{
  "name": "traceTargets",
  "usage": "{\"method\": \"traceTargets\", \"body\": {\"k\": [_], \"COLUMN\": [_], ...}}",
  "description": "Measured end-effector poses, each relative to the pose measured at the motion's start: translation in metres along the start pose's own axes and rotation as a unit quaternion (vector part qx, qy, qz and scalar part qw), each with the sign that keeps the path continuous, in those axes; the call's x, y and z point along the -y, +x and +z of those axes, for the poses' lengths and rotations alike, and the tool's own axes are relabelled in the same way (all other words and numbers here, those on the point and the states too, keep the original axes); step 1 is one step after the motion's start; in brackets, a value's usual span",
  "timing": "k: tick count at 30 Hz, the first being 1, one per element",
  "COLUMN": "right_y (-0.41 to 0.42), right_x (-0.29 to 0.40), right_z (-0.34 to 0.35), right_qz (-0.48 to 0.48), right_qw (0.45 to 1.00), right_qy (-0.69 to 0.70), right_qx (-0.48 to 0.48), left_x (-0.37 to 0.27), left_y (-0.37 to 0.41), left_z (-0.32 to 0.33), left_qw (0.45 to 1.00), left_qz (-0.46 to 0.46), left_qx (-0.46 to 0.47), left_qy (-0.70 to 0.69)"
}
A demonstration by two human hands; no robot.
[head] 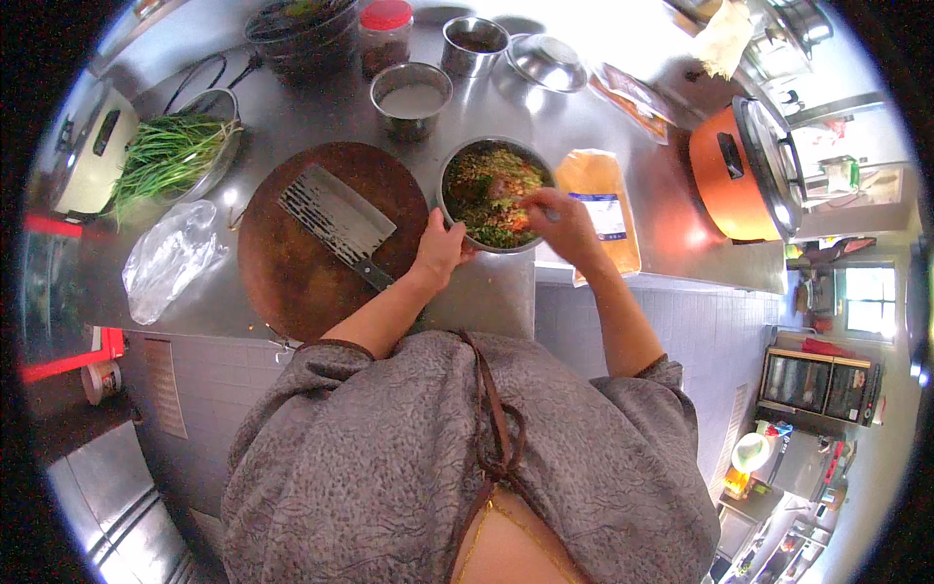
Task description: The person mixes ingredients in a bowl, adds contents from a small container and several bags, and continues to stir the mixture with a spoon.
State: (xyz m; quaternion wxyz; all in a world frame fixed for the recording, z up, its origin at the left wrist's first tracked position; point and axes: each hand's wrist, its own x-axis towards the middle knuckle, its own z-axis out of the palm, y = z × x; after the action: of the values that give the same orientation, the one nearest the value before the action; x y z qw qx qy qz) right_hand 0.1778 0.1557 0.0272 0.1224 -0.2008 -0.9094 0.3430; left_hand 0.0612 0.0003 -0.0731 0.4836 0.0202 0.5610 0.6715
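My left hand [439, 252] grips the near left rim of a round metal bowl [442, 191]. Chopped greens with yellowish and orange bits [487, 182] fill the bowl. Over the bowl's right side, my right hand [558, 219] is closed around a utensil that looks like a spoon; its lower end is hidden in the food. To the left, a cleaver [339, 215] with a dark handle lies on a round wooden chopping board [281, 270], bits stuck along its blade. A labelled plastic pack of orange-brown powder [619, 255] lies right of the bowl.
Beyond the bowl stand a metal pot of white contents [411, 109], another metal pot [474, 51], an upturned metal bowl [547, 62] and a red-lidded jar [385, 44]. Green stalks [171, 150] and a clear plastic bag [174, 255] lie left. An orange cooker [737, 171] stands right.
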Motion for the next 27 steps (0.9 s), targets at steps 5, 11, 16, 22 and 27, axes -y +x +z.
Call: {"method": "traceTargets", "body": {"k": [5,11,16,22,27], "right_y": [-0.006,-0.038,-0.059,-0.035,-0.03], "right_x": [-0.006,0.006,-0.026,-0.051,-0.054], "right_z": [-0.02,-0.023,0.022,0.046,0.044], "right_qz": [0.099,0.123,0.194,0.393,0.417], "right_qw": [0.985,0.978,0.971,0.787,0.685], "right_qy": [0.119,0.078,0.063,0.445,0.571], "right_qx": [-0.076,-0.15,-0.128,-0.169,-0.174], "left_x": [-0.002,0.002,-0.004,-0.002,-0.002], "left_y": [-0.003,0.002,-0.009,-0.014,-0.013], "left_z": [0.003,-0.001,0.008,0.01,0.008], "left_qw": [1.0,1.0,1.0,1.0,0.999], "left_qz": [-0.001,-0.007,-0.009,0.007,0.016], "left_qx": [0.006,0.014,0.015,0.016,0.026], "left_qy": [-0.021,-0.021,-0.01,-0.015,-0.01]}}
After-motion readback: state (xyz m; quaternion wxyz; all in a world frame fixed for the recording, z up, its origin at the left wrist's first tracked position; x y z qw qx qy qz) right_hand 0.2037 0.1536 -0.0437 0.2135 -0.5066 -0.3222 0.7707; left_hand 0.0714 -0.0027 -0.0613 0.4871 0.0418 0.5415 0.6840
